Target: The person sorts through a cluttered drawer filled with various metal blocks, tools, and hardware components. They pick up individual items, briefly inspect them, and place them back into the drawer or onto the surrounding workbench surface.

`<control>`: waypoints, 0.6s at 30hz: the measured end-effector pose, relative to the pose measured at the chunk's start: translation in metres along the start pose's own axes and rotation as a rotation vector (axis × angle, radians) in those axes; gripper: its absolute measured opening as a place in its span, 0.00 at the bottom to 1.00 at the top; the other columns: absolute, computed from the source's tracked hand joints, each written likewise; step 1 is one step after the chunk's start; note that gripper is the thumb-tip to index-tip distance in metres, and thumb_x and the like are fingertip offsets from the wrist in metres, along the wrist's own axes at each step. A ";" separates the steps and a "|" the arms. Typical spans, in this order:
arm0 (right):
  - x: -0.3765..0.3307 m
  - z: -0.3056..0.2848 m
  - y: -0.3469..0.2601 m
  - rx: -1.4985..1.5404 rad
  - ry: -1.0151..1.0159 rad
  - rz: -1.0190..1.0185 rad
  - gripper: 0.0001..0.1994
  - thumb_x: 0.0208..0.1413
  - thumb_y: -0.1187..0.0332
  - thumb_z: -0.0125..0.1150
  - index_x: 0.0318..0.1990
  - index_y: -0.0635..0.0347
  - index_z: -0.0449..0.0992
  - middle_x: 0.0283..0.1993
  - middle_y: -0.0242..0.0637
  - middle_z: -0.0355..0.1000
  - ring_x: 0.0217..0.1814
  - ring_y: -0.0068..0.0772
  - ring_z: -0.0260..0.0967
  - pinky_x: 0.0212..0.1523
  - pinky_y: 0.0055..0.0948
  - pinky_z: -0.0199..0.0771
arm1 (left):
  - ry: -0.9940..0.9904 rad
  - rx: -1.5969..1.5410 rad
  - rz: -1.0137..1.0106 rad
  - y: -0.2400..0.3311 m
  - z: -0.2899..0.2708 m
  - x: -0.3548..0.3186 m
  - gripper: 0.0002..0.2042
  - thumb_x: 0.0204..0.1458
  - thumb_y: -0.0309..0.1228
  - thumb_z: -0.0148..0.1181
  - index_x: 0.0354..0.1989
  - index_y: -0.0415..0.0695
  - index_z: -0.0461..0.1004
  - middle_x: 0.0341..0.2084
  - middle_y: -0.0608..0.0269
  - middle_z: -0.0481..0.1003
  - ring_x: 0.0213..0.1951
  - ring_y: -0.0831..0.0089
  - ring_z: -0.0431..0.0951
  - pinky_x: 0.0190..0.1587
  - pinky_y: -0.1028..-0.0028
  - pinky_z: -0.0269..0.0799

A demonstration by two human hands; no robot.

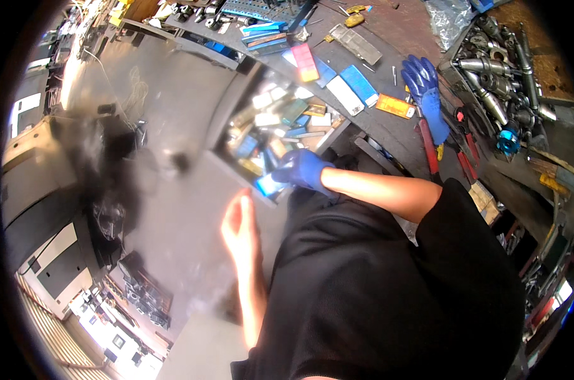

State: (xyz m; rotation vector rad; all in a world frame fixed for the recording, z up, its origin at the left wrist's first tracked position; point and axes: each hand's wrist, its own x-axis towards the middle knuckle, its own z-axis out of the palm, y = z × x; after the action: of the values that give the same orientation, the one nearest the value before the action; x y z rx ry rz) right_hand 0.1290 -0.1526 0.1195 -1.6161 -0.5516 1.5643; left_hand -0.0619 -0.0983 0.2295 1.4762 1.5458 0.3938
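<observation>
My right hand (299,170), in a blue work glove, reaches over the near corner of an open drawer (275,201). Its fingers close on a small blue-and-white box (269,185) at the drawer's edge; the fingertips are partly hidden. Around it the drawer is filled with a jumble of small boxes and packets in blue, white and yellow, blurred by motion. Bare and slightly smeared, my left hand (239,221) hangs above the grey floor, just short of the drawer. Its fingers are loosely extended, and nothing shows in them.
On the workbench (388,69) lie flat blue, white, pink and orange boxes, an empty blue glove (426,95) and red-handled pliers (428,149). A bin of metal tool holders (489,69) stands at the right. Dark blurred machinery (91,158) is on the left.
</observation>
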 end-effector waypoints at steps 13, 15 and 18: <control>-0.045 -0.011 -0.050 0.052 -0.379 -0.553 0.13 0.59 0.65 0.69 0.47 0.64 0.80 0.37 0.36 0.78 0.36 0.27 0.78 0.35 0.25 0.80 | -0.346 -0.264 -0.175 0.018 -0.021 -0.003 0.20 0.55 0.50 0.70 0.28 0.48 0.71 0.19 0.76 0.64 0.18 0.83 0.60 0.21 0.79 0.53; -0.054 -0.022 -0.069 0.409 -0.320 -0.507 0.14 0.61 0.65 0.66 0.49 0.62 0.79 0.38 0.36 0.78 0.39 0.29 0.78 0.39 0.27 0.80 | -0.371 -0.264 -0.181 0.026 -0.031 -0.005 0.21 0.53 0.51 0.72 0.28 0.48 0.70 0.19 0.75 0.65 0.19 0.83 0.61 0.21 0.78 0.54; -0.056 -0.029 -0.073 0.450 -0.179 -0.540 0.13 0.63 0.64 0.62 0.51 0.59 0.78 0.37 0.36 0.77 0.42 0.29 0.78 0.42 0.33 0.79 | -0.328 -0.228 -0.235 0.040 -0.026 -0.014 0.21 0.53 0.50 0.72 0.31 0.45 0.72 0.20 0.73 0.66 0.19 0.82 0.63 0.22 0.78 0.58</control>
State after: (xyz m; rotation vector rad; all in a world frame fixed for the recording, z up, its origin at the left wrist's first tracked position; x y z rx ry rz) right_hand 0.1650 -0.1607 0.2090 -0.8992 -0.6147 1.3039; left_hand -0.0596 -0.0925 0.2785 1.1061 1.3421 0.1721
